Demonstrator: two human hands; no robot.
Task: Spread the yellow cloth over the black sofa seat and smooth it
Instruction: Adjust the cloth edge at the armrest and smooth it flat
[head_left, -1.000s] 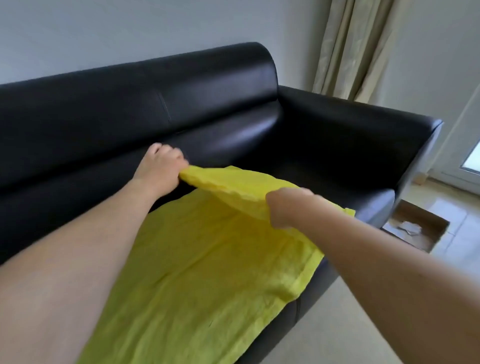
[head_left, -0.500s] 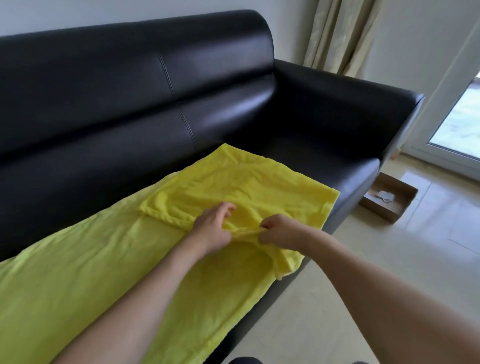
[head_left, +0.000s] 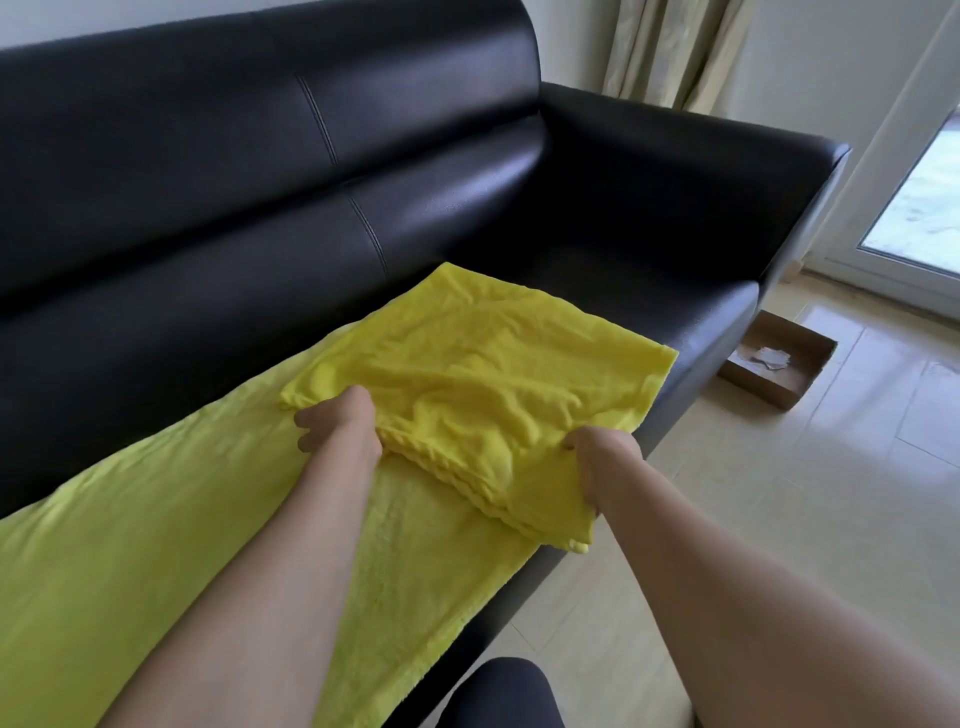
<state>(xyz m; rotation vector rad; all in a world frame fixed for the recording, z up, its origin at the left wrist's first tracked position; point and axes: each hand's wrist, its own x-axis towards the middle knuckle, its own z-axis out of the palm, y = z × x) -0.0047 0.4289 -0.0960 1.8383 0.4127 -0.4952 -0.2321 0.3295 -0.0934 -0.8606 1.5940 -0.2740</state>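
The yellow cloth (head_left: 218, 525) lay along the seat of the black sofa (head_left: 639, 291), covering the near and left part of the cushion and running off the lower left of the view. Its right end was folded back on itself, forming a doubled, wrinkled flap whose far corner reached toward the backrest and whose right edge stopped short of the bare seat beside the armrest. The front edge of the cloth hung slightly over the seat's front lip.

The left hand (head_left: 340, 426) rested at the left end of the flap's near edge, fingers curled around the folded hem; how firmly it gripped could not be told, since the fingertips were hidden under the fabric. The right hand (head_left: 605, 462) held the flap's near right corner, fingers closed on the bunched cloth, with a thick layered fold hanging just below the wrist over the sofa's front edge. The two hands were apart, with the ruffled hem stretched between them.

On the tiled floor (head_left: 810, 519) past the sofa's right end sat a shallow cardboard box (head_left: 779, 364) with scraps of paper in it. A pale curtain (head_left: 675, 52) hung behind the armrest, and a glazed door (head_left: 914, 182) stood at the right.
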